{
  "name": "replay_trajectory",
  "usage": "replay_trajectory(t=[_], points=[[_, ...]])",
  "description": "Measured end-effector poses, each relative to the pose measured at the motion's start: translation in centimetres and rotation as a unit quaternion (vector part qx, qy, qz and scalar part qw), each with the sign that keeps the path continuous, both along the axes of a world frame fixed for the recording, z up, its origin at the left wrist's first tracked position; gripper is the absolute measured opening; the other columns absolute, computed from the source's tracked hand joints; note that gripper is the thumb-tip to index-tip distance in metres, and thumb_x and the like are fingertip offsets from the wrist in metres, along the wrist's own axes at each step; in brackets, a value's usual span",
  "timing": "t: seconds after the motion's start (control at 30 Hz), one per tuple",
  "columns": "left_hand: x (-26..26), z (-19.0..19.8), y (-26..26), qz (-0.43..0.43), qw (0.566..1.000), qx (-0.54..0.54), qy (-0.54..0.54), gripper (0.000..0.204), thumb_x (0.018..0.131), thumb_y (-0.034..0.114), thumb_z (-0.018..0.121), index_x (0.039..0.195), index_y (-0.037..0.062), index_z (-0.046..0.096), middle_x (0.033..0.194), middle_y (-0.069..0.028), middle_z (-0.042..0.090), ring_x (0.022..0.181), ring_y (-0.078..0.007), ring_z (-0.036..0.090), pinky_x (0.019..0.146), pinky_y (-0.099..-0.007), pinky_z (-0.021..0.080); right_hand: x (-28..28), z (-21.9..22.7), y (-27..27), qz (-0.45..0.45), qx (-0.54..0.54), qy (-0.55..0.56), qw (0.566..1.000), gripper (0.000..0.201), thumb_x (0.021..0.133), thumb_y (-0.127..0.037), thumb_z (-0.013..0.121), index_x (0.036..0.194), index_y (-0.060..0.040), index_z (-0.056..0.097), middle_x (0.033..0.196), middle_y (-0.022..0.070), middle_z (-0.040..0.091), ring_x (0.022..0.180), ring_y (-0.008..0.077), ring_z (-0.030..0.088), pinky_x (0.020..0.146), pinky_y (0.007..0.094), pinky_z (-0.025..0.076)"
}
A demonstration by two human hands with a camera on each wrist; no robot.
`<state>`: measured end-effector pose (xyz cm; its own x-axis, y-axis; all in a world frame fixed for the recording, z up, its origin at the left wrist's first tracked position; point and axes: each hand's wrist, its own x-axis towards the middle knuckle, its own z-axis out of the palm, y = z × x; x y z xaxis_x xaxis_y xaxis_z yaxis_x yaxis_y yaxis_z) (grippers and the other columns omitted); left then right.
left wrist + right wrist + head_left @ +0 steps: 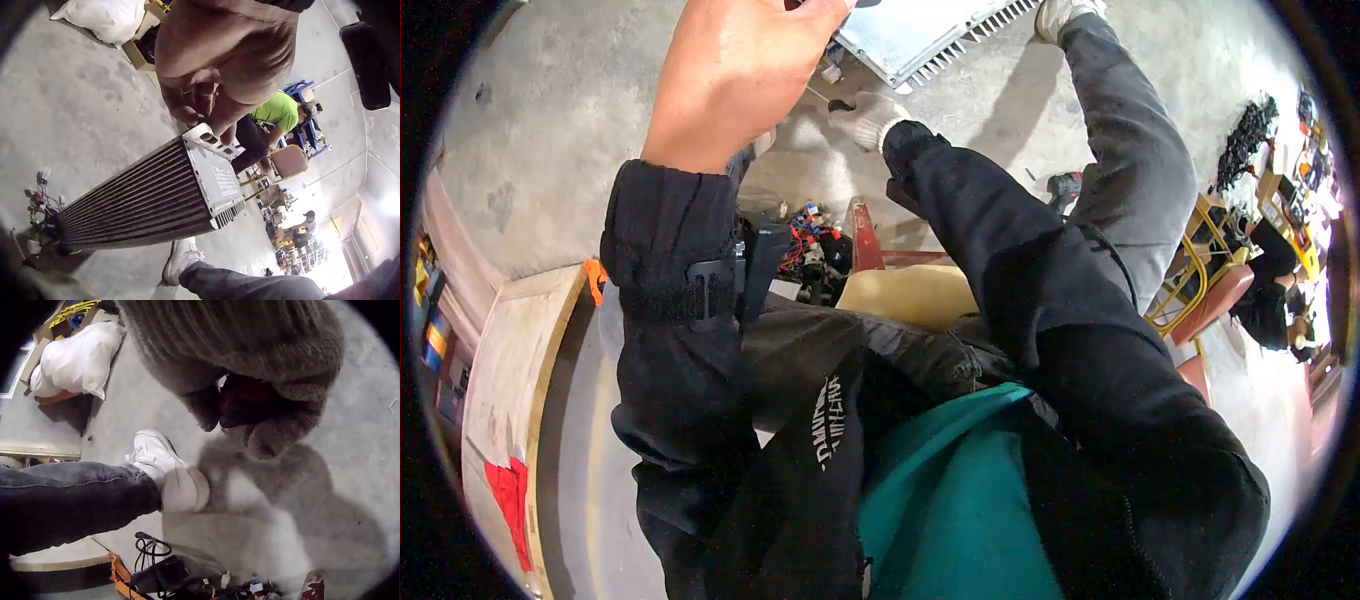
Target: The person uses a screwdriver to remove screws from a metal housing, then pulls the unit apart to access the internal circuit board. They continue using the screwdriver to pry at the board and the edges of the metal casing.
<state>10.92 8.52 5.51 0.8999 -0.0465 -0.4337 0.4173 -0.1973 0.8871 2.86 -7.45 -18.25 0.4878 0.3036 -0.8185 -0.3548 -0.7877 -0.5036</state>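
My bare left hand grips one end of a finned metal housing, its fingers curled at the slotted bracket. Tilted in the left wrist view, the housing shows long dark fins and a pale end plate. The head view has its flat silver face at the top edge. My right hand, in a knitted glove, holds a screwdriver by its dark handle. A thin shaft points from that hand toward the housing in the head view. The glove hides most of the handle.
Tangled wires and small parts lie on the floor near a red metal leg. A power drill is by my right leg. A wooden board stands at left. A person in a green shirt sits beyond the housing.
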Motion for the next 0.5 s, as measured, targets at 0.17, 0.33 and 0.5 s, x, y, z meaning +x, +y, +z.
replay_trajectory(t=[0.17,0.33,0.5], points=[[-0.3,-0.6,-0.2,-0.017,0.997,0.042,-0.063,0.014,0.094,-0.002,0.058,0.101,-0.0018,0.071,0.094,-0.0068,0.064,0.085,-0.0141,0.060,0.078,-0.0294,0.048,-0.5,0.3,-2.5,0.034,0.010,-0.002,0.999,0.054,0.085,-0.048,0.060,0.100,0.0029,0.070,0.080,0.0201,0.066,0.076,0.0321,0.066,0.070,0.0422,0.051],[-0.4,-1.3,-0.2,-0.028,0.992,0.097,-0.079,0.014,0.094,-0.001,0.060,0.102,-0.0003,0.071,0.096,-0.0081,0.064,0.086,-0.0163,0.060,0.080,-0.0295,0.048,-1.5,1.9,-5.8,0.025,-0.033,0.024,0.999,0.063,0.084,-0.056,0.060,0.096,0.0048,0.074,0.092,0.0300,0.070,0.093,0.0425,0.070,0.082,0.0470,0.052],[-0.3,-5.7,1.3,-0.090,0.958,0.165,-0.219,0.019,0.094,0.006,0.058,0.104,0.0058,0.074,0.099,-0.0042,0.065,0.087,-0.0168,0.063,0.082,-0.0296,0.049,0.4,13.3,-7.7,0.017,0.016,0.015,1.000,0.049,0.090,-0.042,0.062,0.110,0.0020,0.070,0.088,0.0260,0.071,0.083,0.0366,0.071,0.076,0.0425,0.052]])
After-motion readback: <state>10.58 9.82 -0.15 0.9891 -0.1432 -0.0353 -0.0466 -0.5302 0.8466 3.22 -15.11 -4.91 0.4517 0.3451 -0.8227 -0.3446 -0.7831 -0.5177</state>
